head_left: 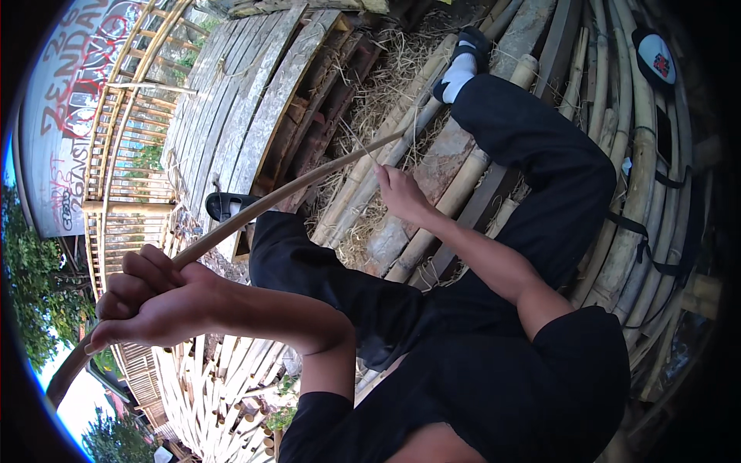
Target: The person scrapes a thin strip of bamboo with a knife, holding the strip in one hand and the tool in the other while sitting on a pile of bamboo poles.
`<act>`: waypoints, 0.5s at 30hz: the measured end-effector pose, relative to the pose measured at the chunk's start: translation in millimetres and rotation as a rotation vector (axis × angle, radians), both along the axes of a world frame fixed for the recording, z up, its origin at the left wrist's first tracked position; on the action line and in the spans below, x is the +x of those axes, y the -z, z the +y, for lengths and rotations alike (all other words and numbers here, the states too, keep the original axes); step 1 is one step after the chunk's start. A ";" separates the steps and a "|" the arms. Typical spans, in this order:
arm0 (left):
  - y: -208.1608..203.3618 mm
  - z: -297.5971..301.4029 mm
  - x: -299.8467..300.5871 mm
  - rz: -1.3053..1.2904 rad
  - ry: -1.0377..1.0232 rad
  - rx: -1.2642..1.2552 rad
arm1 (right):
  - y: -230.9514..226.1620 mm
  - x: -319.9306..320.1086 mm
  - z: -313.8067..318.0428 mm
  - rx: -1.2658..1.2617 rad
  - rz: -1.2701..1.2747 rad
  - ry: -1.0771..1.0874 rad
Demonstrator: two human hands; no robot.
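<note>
A long bamboo strip (285, 190) slants across the view from the lower left up to the middle. My left hand (158, 299) is closed round its near part, the thumb pointing down toward the near end. Near the far end, my right hand (403, 197) is closed on a thin pale sliver (358, 142), which crosses the bamboo strip at an angle. Whether that sliver is a blade, a stick or a peeled fibre I cannot make out. My legs are spread on both sides of the strip's far end.
Bamboo poles (644, 185) lie lengthwise at the right, with a black-and-white cap-like thing (656, 62) and a black strap (629, 224) on them. Wooden planks (239, 85) form a platform at the far left. Shavings (401, 69) litter the ground; a bamboo fence (127, 154) stands behind.
</note>
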State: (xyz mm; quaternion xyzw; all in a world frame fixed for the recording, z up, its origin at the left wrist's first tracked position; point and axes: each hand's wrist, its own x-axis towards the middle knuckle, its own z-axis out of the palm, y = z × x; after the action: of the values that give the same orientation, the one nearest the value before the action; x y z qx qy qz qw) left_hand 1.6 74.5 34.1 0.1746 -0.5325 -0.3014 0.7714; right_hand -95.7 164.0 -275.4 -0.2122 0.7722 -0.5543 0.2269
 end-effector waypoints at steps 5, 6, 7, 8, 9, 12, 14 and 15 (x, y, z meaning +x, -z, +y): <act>0.9 -13.1 7.3 -0.006 -0.065 0.031 | -48.0 26.8 -0.6 -0.078 0.116 -0.144; 2.6 -13.4 7.2 -0.003 -0.079 0.041 | -33.0 26.3 -2.5 -0.044 0.177 -0.125; 3.3 -14.6 5.1 0.026 -0.070 0.077 | -7.2 20.4 -6.0 -0.028 0.160 -0.022; 2.0 -18.2 7.3 0.053 -0.071 0.106 | -4.7 17.3 -5.5 -0.030 0.163 -0.033; 3.7 -24.7 12.1 0.083 -0.041 0.104 | -2.2 14.4 -3.4 0.020 0.178 -0.046; 5.0 -26.7 15.8 0.064 -0.037 0.100 | -3.1 23.3 -7.4 0.023 0.184 -0.041; 3.0 -23.1 14.7 0.078 -0.068 0.121 | -15.9 35.1 -8.5 -0.056 0.180 -0.033; 4.6 -22.7 16.4 0.067 -0.073 0.104 | -41.3 41.3 -4.3 -0.088 0.110 -0.099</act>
State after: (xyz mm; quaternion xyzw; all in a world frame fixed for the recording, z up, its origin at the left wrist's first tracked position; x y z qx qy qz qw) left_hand 18.1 51.8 29.6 0.2234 -0.4833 -0.3060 0.7892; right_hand -54.4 159.6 -234.1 -0.2898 0.7468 -0.5635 0.2018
